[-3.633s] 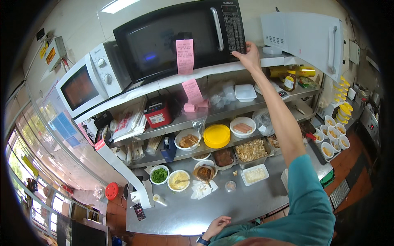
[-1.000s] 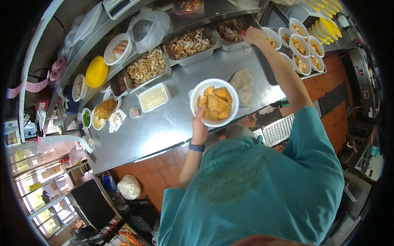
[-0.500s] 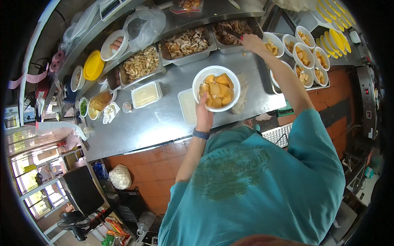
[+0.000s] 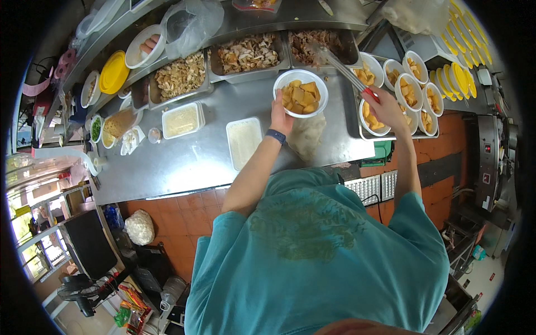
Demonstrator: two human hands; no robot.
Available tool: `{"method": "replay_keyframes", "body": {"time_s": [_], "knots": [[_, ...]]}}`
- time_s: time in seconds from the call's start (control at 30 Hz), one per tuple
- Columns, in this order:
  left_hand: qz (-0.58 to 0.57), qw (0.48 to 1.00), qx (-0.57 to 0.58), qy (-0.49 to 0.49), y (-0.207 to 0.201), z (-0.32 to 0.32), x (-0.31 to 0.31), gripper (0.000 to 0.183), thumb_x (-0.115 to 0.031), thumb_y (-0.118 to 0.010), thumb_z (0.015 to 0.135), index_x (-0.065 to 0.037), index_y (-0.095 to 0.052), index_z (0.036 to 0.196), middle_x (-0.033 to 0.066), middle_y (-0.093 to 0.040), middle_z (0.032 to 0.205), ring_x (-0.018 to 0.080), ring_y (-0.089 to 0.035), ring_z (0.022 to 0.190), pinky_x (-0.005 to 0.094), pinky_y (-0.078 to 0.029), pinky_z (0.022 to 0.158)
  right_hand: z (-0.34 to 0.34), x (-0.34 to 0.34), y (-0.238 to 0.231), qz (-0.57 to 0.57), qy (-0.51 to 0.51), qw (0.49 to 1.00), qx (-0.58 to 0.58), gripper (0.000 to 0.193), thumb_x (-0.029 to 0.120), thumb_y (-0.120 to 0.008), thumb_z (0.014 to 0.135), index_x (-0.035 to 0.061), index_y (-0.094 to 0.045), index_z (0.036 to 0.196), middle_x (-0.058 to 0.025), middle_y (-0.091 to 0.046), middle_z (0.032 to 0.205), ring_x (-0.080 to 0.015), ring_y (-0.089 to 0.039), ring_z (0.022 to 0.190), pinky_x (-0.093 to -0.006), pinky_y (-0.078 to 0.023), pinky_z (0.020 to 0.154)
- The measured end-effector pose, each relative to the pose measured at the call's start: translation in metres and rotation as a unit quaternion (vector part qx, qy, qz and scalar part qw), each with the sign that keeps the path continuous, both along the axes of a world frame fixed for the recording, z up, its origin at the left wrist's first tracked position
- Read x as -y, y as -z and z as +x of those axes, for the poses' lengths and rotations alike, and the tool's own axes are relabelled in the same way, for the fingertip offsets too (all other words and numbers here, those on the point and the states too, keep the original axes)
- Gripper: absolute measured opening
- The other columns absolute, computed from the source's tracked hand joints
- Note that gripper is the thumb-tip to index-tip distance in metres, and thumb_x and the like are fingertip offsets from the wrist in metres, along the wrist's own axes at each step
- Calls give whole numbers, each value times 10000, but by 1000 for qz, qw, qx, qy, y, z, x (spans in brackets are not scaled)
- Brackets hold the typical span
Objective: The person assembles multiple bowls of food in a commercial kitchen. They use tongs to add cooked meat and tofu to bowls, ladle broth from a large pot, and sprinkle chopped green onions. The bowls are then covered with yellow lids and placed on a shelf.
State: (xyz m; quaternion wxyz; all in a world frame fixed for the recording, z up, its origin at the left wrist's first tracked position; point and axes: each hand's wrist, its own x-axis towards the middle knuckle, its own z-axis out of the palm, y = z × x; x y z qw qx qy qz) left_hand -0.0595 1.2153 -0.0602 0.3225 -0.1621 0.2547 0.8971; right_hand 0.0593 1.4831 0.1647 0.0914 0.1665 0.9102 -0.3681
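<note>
My left hand holds a white round bowl by its left rim, above the steel counter. Golden-brown chunks of food fill much of the bowl. My right hand is closed round the red-handled end of metal tongs. The tongs slant away to the left, and their tips reach the steel pan of dark shredded meat. Whether the tips grip any meat cannot be made out. Right beside my right hand stand several white bowls of similar golden chunks on a tray.
Pans of chopped pale meat and diced meat line the counter's back. Two rectangular white tubs sit on the steel counter. A clear plastic bag lies up left; yellow lids are stacked far right.
My right hand has drawn back from the meat pan toward the near right, showing the tongs' length. The bowl in my left hand has moved farther away, closer to the pans.
</note>
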Motion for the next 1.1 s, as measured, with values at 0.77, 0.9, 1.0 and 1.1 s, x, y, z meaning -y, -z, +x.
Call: {"method": "replay_keyframes", "body": {"time_s": [0.77,0.9,1.0,1.1], "knots": [[-53,993,-25,-107,-62,49,64,547,-439,-494,1053,-83,-413,1461,88,-517,1451,235,-519,1323,390,-402,1128,-158,101,12,261,-247,933,-18,541,526,-574,957,11,-685,1078,-232,-720,973,-411,-691,934,-479,-546,815],[-59,992,-67,-94,-84,57,87,621,-508,-442,1053,-69,-403,1491,90,-496,1486,242,-504,1342,390,-395,1132,-232,142,47,280,-305,910,36,581,532,-637,903,-42,-718,939,-254,-715,940,-411,-699,912,-483,-558,813],[-55,991,-56,-113,-96,57,93,621,-507,-456,1049,-67,-406,1485,88,-501,1479,240,-505,1340,389,-392,1135,-267,170,84,281,-309,907,48,538,473,-627,929,-45,-723,1036,-237,-720,1045,-399,-701,971,-477,-561,854],[-72,987,-52,-135,-101,52,95,616,-502,-465,1047,-65,-412,1478,89,-504,1474,240,-503,1341,394,-397,1132,-284,173,111,258,-253,931,42,488,433,-649,925,-42,-726,1008,-247,-716,1046,-381,-707,962,-461,-566,851]]}}
